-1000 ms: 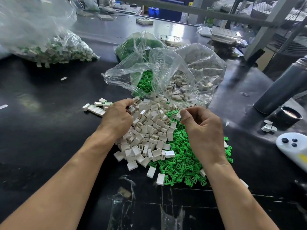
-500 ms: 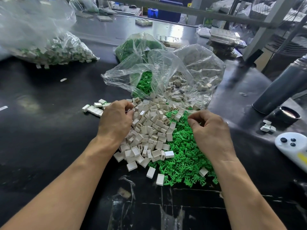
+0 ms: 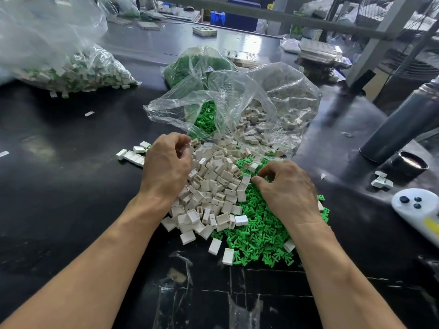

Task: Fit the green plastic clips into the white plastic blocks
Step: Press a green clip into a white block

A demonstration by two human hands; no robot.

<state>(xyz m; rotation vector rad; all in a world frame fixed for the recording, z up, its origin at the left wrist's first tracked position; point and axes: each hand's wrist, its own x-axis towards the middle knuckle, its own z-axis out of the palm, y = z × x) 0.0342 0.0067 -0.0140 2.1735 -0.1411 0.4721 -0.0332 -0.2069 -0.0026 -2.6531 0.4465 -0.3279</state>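
- Two hands work over one mixed heap on the black table [image 3: 59, 186]; the heap serves as the landmark here.
- The white plastic blocks [image 3: 213, 186] make up the heap's left and far part; the green plastic clips [image 3: 259, 233] make up its right and near part, the two touching along a ragged line.
- The left hand [image 3: 166, 167] lies on the heap's left edge, fingers curled down among the white blocks; whether it holds a block cannot be told.
- The right hand [image 3: 287, 188] lies on the heap's right side over the green clips, thumb and forefinger drawn together at the border with the blocks; whether anything is pinched between them cannot be told.
- The hands are apart, with blocks showing between them.
- A clear plastic bag [image 3: 237, 96] lies open just beyond the heap, with more clips and blocks inside it.
- A row of joined white pieces [image 3: 133, 155] lies just left of the heap, beside the left hand.
- A second bag [image 3: 59, 62] of mixed white and green parts lies well to the far left of the heap.
- A white controller [image 3: 418, 210] lies well right of the heap, with a dark cylinder [image 3: 403, 127] beyond it.
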